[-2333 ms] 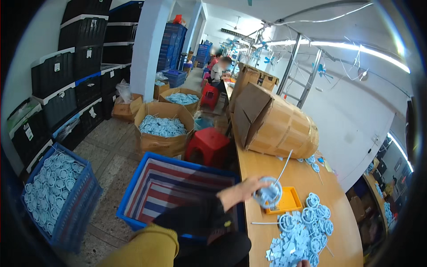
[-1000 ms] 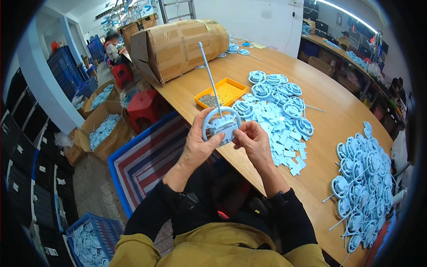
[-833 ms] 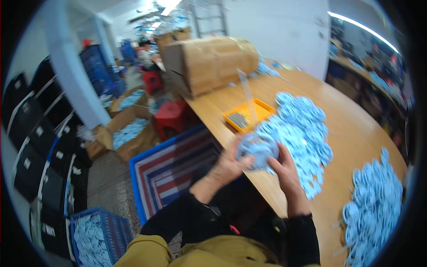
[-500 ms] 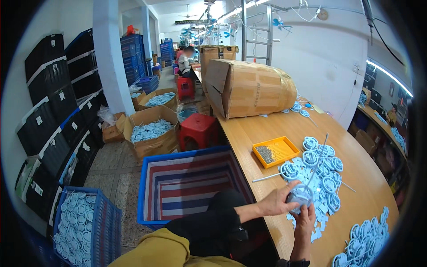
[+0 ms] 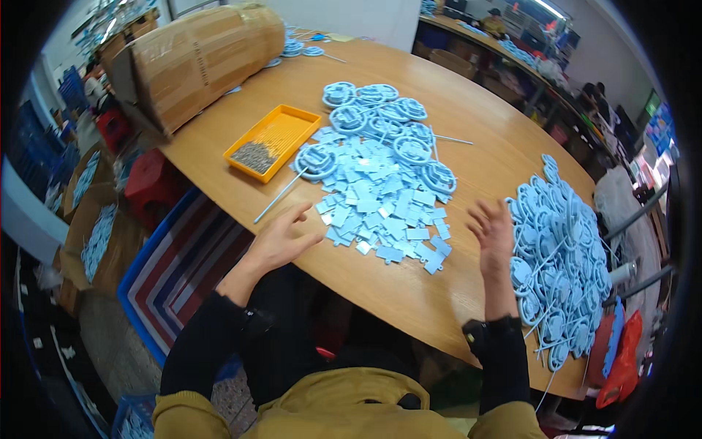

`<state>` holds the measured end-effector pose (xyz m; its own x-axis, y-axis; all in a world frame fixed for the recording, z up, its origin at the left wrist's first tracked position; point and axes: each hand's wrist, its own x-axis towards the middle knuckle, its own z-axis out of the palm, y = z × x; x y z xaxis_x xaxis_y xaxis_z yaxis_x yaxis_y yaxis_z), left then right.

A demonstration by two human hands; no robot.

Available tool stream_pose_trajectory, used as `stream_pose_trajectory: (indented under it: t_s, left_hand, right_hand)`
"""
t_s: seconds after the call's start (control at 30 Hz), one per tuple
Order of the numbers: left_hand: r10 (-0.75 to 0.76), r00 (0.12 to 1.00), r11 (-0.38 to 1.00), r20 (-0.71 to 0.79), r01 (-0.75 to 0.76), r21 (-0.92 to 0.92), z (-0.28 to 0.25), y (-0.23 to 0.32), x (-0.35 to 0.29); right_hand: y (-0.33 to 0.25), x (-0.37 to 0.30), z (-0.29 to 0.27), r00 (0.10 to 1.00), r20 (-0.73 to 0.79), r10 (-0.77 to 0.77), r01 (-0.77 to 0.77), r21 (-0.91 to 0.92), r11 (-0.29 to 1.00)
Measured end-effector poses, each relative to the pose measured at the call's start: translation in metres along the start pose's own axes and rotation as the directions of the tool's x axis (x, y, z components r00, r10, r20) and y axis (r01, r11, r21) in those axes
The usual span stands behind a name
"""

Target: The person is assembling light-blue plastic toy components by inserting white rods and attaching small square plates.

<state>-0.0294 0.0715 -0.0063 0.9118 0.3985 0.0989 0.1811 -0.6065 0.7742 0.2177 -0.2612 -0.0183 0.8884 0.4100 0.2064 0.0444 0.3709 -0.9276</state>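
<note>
My left hand (image 5: 281, 238) is held over the near table edge, its fingers apart and nothing in them. Closest to it are the tip of a rod on a round light-blue plastic part (image 5: 319, 162) and a pile of small flat light-blue plastic plates (image 5: 380, 197). My right hand (image 5: 493, 228), fingers spread and empty, hovers between those plates and a large heap of round light-blue parts with rods (image 5: 559, 256). Several more round parts (image 5: 385, 128) lie at the far side of the plates.
A yellow tray (image 5: 300, 117) holding small grey metal pieces stands left of the plates. Farther left lies a big cardboard box (image 5: 201, 66). Below the table's left edge is a blue crate (image 5: 139, 314) with a striped lining. A red bag (image 5: 623, 362) hangs at the right.
The view has swung right. Both hands were together on a round light-blue part; now they are apart and empty. Where that part went I cannot tell.
</note>
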Motion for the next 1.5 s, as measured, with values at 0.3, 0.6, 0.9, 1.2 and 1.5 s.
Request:
stream_pose_trajectory:
  t_s: [0.3,0.6,0.9,1.2,1.5]
  left_hand:
    - [-0.095,0.989,0.995,-0.112,0.094,-0.014,-0.005,-0.047,-0.029]
    - [0.064,0.996,0.988,-0.066,-0.073,-0.135,-0.001,-0.007,0.003]
    - [0.129,0.99,0.79,0.052,-0.071,-0.609,0.062,0.04,0.036]
    - [-0.206,0.978,0.22,-0.018,0.029,-0.975,0.054,0.025,0.033]
    - [-0.213,0.968,0.177,-0.135,-0.098,-0.979,0.032,0.004,0.027]
  right_hand:
    - [0.082,0.13,0.03,0.938,0.338,-0.072,0.337,-0.851,0.401]
    - [0.131,0.176,-0.049,0.992,0.114,0.052,0.062,-0.808,0.586]
    - [0.039,0.062,0.076,0.963,0.251,-0.1,0.215,-0.49,0.845]
    - [0.039,0.023,0.135,0.756,0.625,0.193,0.626,-0.777,0.061]
    - [0.086,0.062,0.075,0.926,0.377,-0.027,0.364,-0.873,0.325]
